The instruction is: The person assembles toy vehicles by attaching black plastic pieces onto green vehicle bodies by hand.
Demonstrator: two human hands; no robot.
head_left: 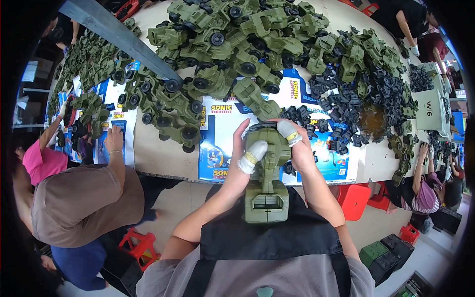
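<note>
Both hands hold one olive-green toy truck body [266, 173] upright over the person's lap, just at the near edge of the table [163, 161]. The left hand [242, 153] wraps the body's left flank, fingers closed against it, its thumb in a white finger cot [253, 156] pressed on the front face. The right hand [299, 148] clasps the right flank in the same closed manner, a taped fingertip [288, 131] bearing on the top edge. Beyond the hands, on the table, lies a heap of assembled green toy trucks with black wheels [232, 44]; to its right, a pile of loose black plastic parts [346, 114]. Flattened blue and white printed cartons [222, 133] cover the tabletop beneath. At the left, a co-worker's hand [114, 141] rests on a carton; a red stool [354, 200] stands below the table edge.
</note>
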